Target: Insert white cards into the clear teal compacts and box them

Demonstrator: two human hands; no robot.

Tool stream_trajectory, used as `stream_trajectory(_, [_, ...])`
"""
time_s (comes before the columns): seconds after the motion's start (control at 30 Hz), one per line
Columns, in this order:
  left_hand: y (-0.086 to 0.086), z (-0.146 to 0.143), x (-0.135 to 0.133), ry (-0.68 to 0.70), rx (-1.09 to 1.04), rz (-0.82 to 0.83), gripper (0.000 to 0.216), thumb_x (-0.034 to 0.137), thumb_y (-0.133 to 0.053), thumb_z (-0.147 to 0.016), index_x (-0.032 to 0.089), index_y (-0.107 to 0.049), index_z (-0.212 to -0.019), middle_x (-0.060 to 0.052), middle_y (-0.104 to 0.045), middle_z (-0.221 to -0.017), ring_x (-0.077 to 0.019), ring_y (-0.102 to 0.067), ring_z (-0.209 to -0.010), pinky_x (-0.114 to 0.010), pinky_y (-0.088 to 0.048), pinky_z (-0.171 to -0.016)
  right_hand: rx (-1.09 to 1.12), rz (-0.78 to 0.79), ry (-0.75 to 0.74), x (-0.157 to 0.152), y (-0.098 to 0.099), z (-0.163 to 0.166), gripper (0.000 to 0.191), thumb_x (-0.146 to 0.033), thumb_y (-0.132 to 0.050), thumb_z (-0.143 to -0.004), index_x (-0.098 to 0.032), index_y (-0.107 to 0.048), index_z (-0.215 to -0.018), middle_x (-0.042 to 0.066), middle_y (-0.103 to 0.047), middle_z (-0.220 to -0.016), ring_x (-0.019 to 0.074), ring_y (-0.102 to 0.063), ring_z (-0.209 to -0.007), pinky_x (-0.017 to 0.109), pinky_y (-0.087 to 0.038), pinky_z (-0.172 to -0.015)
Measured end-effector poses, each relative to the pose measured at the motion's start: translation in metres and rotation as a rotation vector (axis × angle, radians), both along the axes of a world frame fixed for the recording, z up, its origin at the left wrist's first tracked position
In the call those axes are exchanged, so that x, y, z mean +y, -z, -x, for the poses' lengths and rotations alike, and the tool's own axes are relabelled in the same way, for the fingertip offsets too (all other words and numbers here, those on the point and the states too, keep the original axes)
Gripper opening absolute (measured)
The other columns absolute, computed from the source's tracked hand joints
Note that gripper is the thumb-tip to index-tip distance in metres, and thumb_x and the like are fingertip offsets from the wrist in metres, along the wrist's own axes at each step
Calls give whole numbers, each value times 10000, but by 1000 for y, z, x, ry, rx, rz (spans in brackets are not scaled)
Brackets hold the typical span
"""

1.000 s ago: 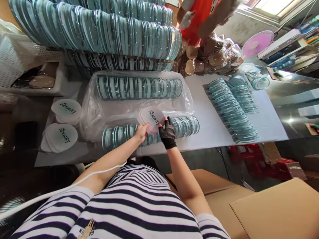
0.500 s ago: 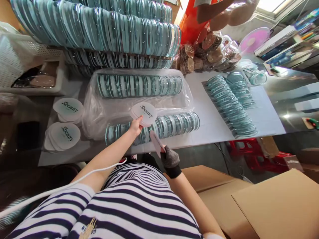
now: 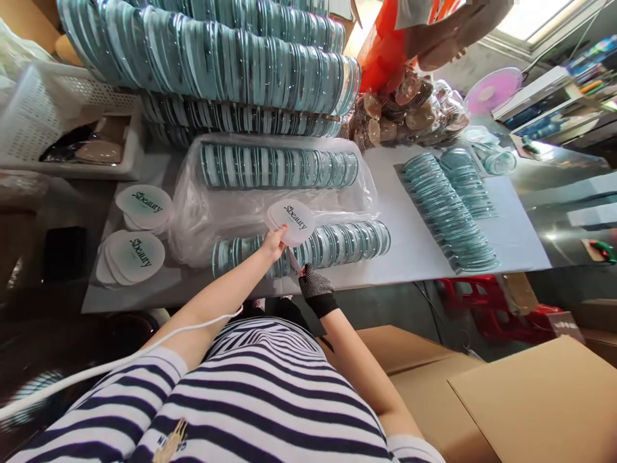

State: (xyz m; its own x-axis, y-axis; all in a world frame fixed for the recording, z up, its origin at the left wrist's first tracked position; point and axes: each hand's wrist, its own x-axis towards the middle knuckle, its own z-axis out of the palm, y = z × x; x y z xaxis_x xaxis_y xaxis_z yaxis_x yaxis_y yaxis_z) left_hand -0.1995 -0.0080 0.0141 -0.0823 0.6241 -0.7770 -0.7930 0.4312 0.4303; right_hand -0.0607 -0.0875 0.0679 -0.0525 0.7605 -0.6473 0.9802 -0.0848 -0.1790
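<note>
My left hand (image 3: pixel 272 245) pinches a small stack of round white labels (image 3: pixel 293 222) printed "Sbeauty", held above a row of teal-rimmed round cases (image 3: pixel 337 241) lying on the table. My right hand (image 3: pixel 314 284), in a black dotted glove, is closed on a single white label (image 3: pixel 292 265) seen edge-on, right below the stack and at the near edge of the row. A second row of cases (image 3: pixel 279 165) lies in a clear plastic bag (image 3: pixel 193 218) behind.
Two piles of printed labels (image 3: pixel 137 254) sit at the left of the table (image 3: pixel 414 257). Tall stacks of teal cases (image 3: pixel 207 58) fill the back. Fanned-out cases (image 3: pixel 448 206) lie to the right. A white basket (image 3: pixel 58 122) is at left, cardboard boxes (image 3: pixel 530 399) at lower right. Another person's arm (image 3: pixel 457 32) shows at top.
My right hand peeled one label off the stack, dropped toward my body, then rose back up beside the row. The left hand kept holding the stack.
</note>
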Motion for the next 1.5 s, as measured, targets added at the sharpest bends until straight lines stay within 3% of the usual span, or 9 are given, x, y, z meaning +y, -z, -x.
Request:
stream_trajectory(0.37, [3,4,-1,-66,-32,-17,290,111,-657,-832,161,-661,-1118,-51,-751,-937,-163,-705,-882,-276,-560,-841,159,-24,41,12,41,25,259,-251,-390,-956,-167,-598,-1086,144,-699,-989,232,-665,-915,315,-462,-776])
stream_trajectory(0.7, [-5,5,-7,-117,-9,-60,365,126,-708,-796,159,-650,-1155,-69,-748,-963,-176,-702,-916,-296,-550,-876,885,590,450,19,51,-5,279,-367,-470,-876,-208,-544,-1094,-87,-439,-491,115,-468,-428,241,-474,-504])
stream_trajectory(0.77, [-8,3,-8,-111,9,-69,403,131,-719,-784,163,-642,-1177,-73,-747,-971,-183,-702,-923,-312,-546,-889,811,449,453,34,44,-11,278,-402,-477,-873,-192,-579,-1024,-39,-520,-532,143,-544,-508,266,-501,-545])
stream_trajectory(0.87, [-12,0,-13,-77,50,-71,413,146,-728,-768,163,-645,-1173,-76,-746,-971,-194,-703,-900,-330,-558,-858,740,-60,462,64,31,-20,378,-420,-380,-912,-178,-567,-1133,80,-678,-913,182,-647,-843,313,-533,-770])
stream_trajectory(1.0, [-17,1,-29,-40,103,-112,369,164,-733,-751,164,-670,-1115,-72,-744,-942,-187,-697,-823,-309,-570,-761,612,-471,219,89,12,-18,546,-381,-422,-888,-119,-448,-1366,180,-487,-1400,246,-452,-1302,420,-389,-1070])
stream_trajectory(1.1, [-17,4,-39,-57,166,-71,300,168,-730,-744,148,-688,-1041,-68,-739,-892,-180,-685,-768,-280,-558,-697,558,-546,-13,78,-1,-2,531,-318,-467,-876,-125,-477,-1371,177,-409,-1473,274,-380,-1359,448,-360,-1095])
stream_trajectory(1.17, [-17,6,-44,-34,184,-22,248,166,-722,-747,131,-694,-991,-71,-735,-865,-181,-676,-728,-275,-548,-659,554,-509,-41,66,-5,13,473,-275,-442,-885,-150,-523,-1334,163,-507,-1389,266,-491,-1258,417,-431,-1028])
stream_trajectory(1.37, [-20,27,-45,-28,138,-60,293,180,-757,-728,162,-683,-1010,-53,-743,-891,-166,-684,-757,-267,-564,-699,461,-431,314,38,2,17,454,-330,-314,-930,-123,-590,-1226,158,-672,-1133,247,-630,-1038,340,-507,-882])
stream_trajectory(1.5, [-18,57,-36,-148,158,-26,331,161,-735,-760,186,-660,-1082,-43,-743,-928,-166,-694,-801,-317,-574,-799,266,-327,264,-24,-2,-13,462,-441,-419,-890,-162,-624,-1196,164,-695,-1004,310,-651,-931,416,-506,-826])
